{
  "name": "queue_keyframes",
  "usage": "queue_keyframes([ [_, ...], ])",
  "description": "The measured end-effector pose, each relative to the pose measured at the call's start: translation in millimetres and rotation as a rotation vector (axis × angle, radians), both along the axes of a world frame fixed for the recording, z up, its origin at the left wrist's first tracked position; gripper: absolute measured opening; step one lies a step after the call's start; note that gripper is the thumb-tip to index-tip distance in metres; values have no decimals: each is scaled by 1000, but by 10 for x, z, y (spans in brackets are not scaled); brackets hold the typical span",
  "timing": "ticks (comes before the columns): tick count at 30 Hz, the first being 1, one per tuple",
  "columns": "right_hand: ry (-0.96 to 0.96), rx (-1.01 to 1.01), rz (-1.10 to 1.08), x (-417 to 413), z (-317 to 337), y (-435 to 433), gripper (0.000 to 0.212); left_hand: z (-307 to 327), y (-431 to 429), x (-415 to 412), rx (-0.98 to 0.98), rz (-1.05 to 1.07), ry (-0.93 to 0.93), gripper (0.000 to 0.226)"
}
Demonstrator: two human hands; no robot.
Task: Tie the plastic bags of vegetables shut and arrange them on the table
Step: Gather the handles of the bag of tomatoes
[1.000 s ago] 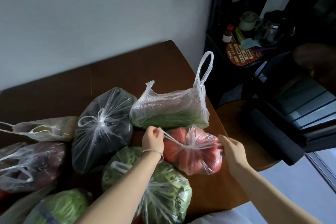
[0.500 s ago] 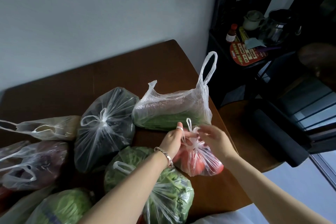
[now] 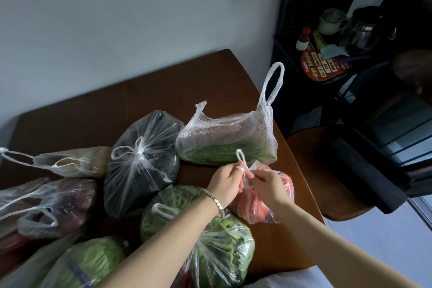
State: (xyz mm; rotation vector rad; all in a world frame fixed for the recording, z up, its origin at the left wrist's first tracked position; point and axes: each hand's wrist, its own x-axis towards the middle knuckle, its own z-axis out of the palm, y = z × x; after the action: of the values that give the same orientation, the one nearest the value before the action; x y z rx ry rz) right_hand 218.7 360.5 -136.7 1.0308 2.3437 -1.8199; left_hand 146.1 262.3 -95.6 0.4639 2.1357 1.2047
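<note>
while both hands meet above the bag of tomatoes (image 3: 257,208), which lies near the right edge of the desk (image 3: 163,91), the left hand (image 3: 225,181) pinches one thin handle strip of that bag, with a small loop of it standing up above the fingers. the right hand (image 3: 266,184) pinches the other strip just beside it, fingertips almost touching the left. a ring (image 3: 240,168) sits on a left finger and a bracelet (image 3: 215,199) on the left wrist. behind the tomatoes, also at the right edge, lies a bag of long green vegetables (image 3: 224,147), untied, one handle upright. left of that stands a knotted dark bag (image 3: 140,159). under the left forearm is a knotted bag of leafy greens (image 3: 219,248), touching the tomato bag. along the left side lie a pale bag (image 3: 77,161), a bag of purple vegetables (image 3: 58,203) and, at the near edge, a bag of cabbage (image 3: 91,262).
</note>
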Motion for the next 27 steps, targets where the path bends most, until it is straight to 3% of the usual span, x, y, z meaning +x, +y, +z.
queue_keyframes([
  [4, 15, 209, 251, 30, -31, 16, 30, 102, 135, -69, -4, -43, -79, 36],
  [8, 29, 168, 306, 87, -38, 27, 15, 118, 270, -108, -32, -80, -163, 23],
  [12, -4, -159, 81, 75, -61, 33, 30, 28, 224, -100, -237, -246, 31, 41],
  [16, -41, -407, -104, 99, -93, 67, 24, -140, 129, -33, -380, -411, 315, 34],
  [19, -28, -423, -195, 108, -96, 93, 22, -216, 96, -20, -395, -404, 370, 30],
  [22, -27, -304, -230, 84, -80, 95, 20, -267, 42, -43, -322, -284, 361, 24],
  [27, -30, -272, -284, 40, -110, 57, 30, -320, 20, -28, -264, -260, 320, 17],
])
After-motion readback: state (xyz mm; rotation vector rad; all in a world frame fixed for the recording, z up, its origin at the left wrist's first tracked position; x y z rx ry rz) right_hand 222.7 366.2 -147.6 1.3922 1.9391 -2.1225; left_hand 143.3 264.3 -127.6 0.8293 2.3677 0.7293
